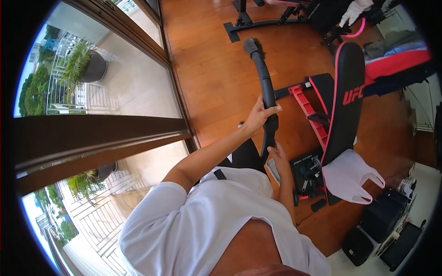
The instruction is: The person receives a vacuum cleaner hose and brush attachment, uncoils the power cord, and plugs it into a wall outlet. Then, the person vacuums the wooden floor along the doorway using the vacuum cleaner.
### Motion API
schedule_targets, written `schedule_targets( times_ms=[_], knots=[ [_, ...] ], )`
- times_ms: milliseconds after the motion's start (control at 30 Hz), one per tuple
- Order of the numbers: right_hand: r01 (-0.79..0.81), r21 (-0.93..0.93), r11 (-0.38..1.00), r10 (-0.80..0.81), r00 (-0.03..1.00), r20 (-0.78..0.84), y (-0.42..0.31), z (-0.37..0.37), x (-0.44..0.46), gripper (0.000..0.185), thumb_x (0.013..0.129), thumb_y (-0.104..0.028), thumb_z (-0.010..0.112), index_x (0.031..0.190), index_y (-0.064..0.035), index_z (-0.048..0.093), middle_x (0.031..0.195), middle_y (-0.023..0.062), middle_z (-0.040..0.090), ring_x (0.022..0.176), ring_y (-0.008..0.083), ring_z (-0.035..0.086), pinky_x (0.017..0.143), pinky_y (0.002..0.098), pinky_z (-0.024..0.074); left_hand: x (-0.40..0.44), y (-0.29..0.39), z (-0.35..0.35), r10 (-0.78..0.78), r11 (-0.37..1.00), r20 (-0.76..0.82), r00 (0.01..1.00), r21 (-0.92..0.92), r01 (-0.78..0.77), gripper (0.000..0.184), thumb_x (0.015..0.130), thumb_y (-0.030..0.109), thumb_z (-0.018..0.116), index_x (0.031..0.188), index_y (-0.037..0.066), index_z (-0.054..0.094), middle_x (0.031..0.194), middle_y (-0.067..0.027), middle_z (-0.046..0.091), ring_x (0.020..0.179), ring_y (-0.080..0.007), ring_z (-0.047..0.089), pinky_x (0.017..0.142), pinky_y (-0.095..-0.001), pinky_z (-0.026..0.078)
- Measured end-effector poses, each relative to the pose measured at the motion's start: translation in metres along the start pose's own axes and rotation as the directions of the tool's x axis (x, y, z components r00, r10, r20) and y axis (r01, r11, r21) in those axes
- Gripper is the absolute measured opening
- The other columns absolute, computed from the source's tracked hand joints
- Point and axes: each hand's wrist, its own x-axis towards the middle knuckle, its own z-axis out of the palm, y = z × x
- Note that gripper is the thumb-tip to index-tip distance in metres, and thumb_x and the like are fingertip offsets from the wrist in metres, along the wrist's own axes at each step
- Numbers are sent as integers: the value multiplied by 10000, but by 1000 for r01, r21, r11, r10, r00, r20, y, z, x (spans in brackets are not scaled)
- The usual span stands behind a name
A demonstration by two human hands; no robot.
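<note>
A black vacuum wand with a brush head at its far end points away from me over the wooden floor. My left hand is wrapped round the middle of the wand, thumb across the top. Nearer my body, my right hand is closed at the wand's lower part, where it curves down beside my dark shorts; some of its fingers are hidden. Just right of the wand stands a red and black exercise bench with a pale plastic bag on its lower end.
Glass sliding doors run along the left, with a potted plant outside. More gym equipment stands at the top. A box with tools lies by the bench. Folded clothes and black bags are at the right.
</note>
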Motion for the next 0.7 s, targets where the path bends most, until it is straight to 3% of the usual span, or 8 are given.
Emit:
schedule_targets(
  times_ms=[167,300,400,433,533,567,667,700],
  knots=[
    [-3,-126,992,7,999,33,-35,37,112,502,838,-175,645,1270,-11,450,1091,93,572,973,190,549,826,305,441,79,29,-44,-81,996,-58,995,32,83,404,782,135,709,1050,77,412,887,-8,527,785,-88,501,670,-235,428],
    [95,-244,965,-91,995,27,-53,68,219,441,817,-159,644,1200,-19,477,990,115,600,908,231,578,805,338,447,158,27,-92,-60,992,-87,994,108,70,475,796,126,694,1147,54,381,901,-33,553,813,-118,526,693,-257,440],
    [64,-401,914,-105,991,-81,-61,98,282,454,808,-208,663,1168,-8,473,1017,154,588,932,299,576,810,357,437,214,29,-128,-50,998,-119,992,35,55,500,794,94,693,1175,46,372,931,-49,554,794,-129,532,682,-276,456],
    [57,-432,900,-96,993,-70,-60,104,305,483,800,-219,671,1185,-11,469,1028,196,588,947,366,569,816,394,438,231,25,-142,-81,996,-149,986,32,87,517,793,84,692,1192,47,366,944,-53,553,789,-131,534,680,-283,460],
    [160,-828,538,-139,985,100,-57,110,365,513,796,-235,675,1211,-15,470,1060,205,584,977,367,562,830,411,438,273,28,-185,-154,985,-253,955,42,170,573,779,59,699,1237,50,355,970,-60,554,791,-141,539,684,-295,465],
    [145,-833,534,-143,987,80,-35,105,383,563,793,-244,678,1251,-2,457,1139,229,556,1041,365,542,879,402,432,285,36,-198,-176,978,-288,941,61,202,595,767,55,708,1247,51,355,970,-60,556,803,-147,541,695,-294,460],
    [-93,-835,543,263,963,64,-21,97,419,571,806,-232,664,1269,20,447,1214,224,529,1114,329,520,937,380,414,322,9,-254,-228,959,-347,910,79,271,667,741,61,733,1294,60,361,985,-80,581,822,-164,558,722,-299,462],
    [-93,-752,653,245,965,93,-13,94,412,556,817,-228,650,1268,28,448,1204,212,544,1110,308,530,945,373,413,332,4,-270,-232,952,-366,901,103,287,677,737,64,737,1301,57,362,991,-92,589,836,-175,567,735,-306,463]
  ],
)
